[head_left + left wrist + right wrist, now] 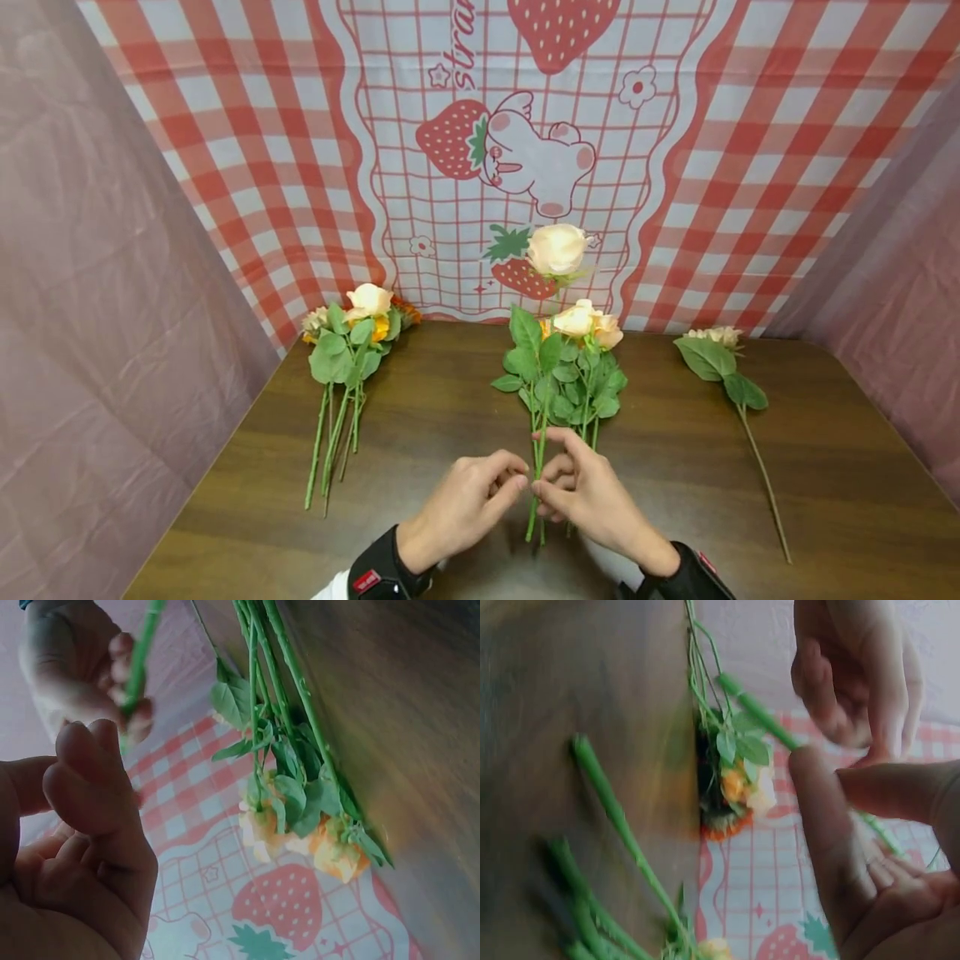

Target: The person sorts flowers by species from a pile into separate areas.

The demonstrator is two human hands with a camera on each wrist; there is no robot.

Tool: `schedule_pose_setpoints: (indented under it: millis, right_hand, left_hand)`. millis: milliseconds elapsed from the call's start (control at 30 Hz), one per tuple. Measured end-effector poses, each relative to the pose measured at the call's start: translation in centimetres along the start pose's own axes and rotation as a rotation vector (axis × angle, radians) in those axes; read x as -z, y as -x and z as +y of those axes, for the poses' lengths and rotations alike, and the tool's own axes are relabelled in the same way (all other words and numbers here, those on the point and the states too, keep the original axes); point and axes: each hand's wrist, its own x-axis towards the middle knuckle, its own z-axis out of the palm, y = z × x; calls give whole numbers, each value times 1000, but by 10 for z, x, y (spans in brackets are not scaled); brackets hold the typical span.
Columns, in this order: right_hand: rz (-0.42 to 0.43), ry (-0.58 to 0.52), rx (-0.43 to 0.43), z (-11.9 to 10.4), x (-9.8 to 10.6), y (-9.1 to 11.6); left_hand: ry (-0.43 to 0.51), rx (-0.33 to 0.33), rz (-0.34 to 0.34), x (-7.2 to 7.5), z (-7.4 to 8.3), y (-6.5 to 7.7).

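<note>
In the head view, my right hand (592, 492) pinches the green stem of a cream rose (557, 249), which stands upright over the table's middle. Its lower stem (757, 712) runs past the right thumb and index finger in the right wrist view. Close by on the left is my left hand (471, 502), fingers loosely bent and thumb near the stem, holding nothing. The left wrist view shows a gap between this hand and the stem (141, 660). Behind the hands lies a bunch of peach and orange roses (592, 323) with green leaves, its stems partly hidden by the right hand.
A second bunch (348, 346) of cream and orange flowers lies on the left of the brown wooden table (435, 408), stems toward me. At the right lies a single pale flower (716, 337) with a long stem. A red-checked strawberry cloth (270, 150) hangs behind.
</note>
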Motion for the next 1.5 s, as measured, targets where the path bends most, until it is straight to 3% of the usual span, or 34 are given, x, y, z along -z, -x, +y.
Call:
schedule_pose_setpoints:
  millis: [233,467,667,1067,1500]
  right_hand:
    - [124,165,-230,6,22,-6]
    - [126,215,-318,15,33,-10]
    - [91,234,-327,22,30,-11]
    - [103,230,-287,33,26,-13]
    - [23,260,-276,39,19,-14]
  left_hand:
    - [-29,51,-41,4,1,-1]
    - [-60,38,-41,3,1,0]
    - [-73,39,-51,3,2,0]
    - [-63,42,-106,4,2,1]
    - [-64,61,-208,5,5,1]
